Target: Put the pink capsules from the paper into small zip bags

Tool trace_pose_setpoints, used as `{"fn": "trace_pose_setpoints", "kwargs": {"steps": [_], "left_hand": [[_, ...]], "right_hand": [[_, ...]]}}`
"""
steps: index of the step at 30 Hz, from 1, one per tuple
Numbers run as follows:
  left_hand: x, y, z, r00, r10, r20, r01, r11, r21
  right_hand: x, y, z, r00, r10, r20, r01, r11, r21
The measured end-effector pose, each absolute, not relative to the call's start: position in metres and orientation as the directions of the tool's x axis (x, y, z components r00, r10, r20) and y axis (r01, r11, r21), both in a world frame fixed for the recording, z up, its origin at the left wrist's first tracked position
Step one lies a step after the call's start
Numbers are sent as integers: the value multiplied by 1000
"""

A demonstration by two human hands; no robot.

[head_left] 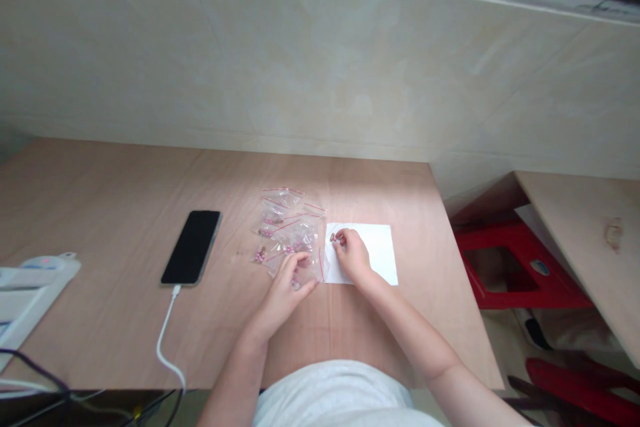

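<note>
My left hand [291, 275] has its thumb and fingers curled on a clear zip bag [313, 267] with a red seal line. Around and behind it lie several more small clear zip bags [283, 199], overlapping, with pink and brownish bits inside. My right hand [353, 252] is above a white sheet of paper [383, 257], thumb and fingers pinched together. At its fingertips shows a small gold-coloured piece [332, 237]; its exact kind is too small to make out.
A black phone [191, 248] with a white charging cable [163, 340] lies to the left. A white power strip [35, 290] sits at the far left. The wooden table [115, 213] meets the wall behind. Right of it, a red box [520, 267] stands under another table.
</note>
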State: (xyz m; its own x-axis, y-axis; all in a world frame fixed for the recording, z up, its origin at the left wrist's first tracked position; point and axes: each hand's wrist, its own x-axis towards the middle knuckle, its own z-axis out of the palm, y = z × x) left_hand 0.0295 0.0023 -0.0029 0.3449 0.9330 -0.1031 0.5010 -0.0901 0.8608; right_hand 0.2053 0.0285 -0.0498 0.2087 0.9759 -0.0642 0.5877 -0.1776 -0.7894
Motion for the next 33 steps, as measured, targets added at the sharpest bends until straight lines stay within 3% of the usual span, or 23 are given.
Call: {"fn": "trace_pose_setpoints", "kwargs": {"steps": [7,14,18,20,24,33], "left_hand": [[31,2,-5,350,930,-112,505,-87,859],[35,4,-5,346,932,-109,479,-75,875],[35,4,-5,362,925,-114,474,-78,877],[33,3,-4,358,926,-119,476,-71,877],[32,2,-1,344,930,-127,485,-60,873],[31,2,-1,325,935,-140,472,-33,881]], "right_hand": [[211,23,-30,187,980,-62,503,-150,-851],[204,-6,22,-62,998,-24,366,0,-930],[202,-7,19,-97,993,-64,326,-29,-945],[204,-1,9,-31,995,-93,311,-78,-947],[210,19,-20,169,984,-53,466,-128,-876],[209,36,-49,121,993,-8,621,-82,-779]]}}
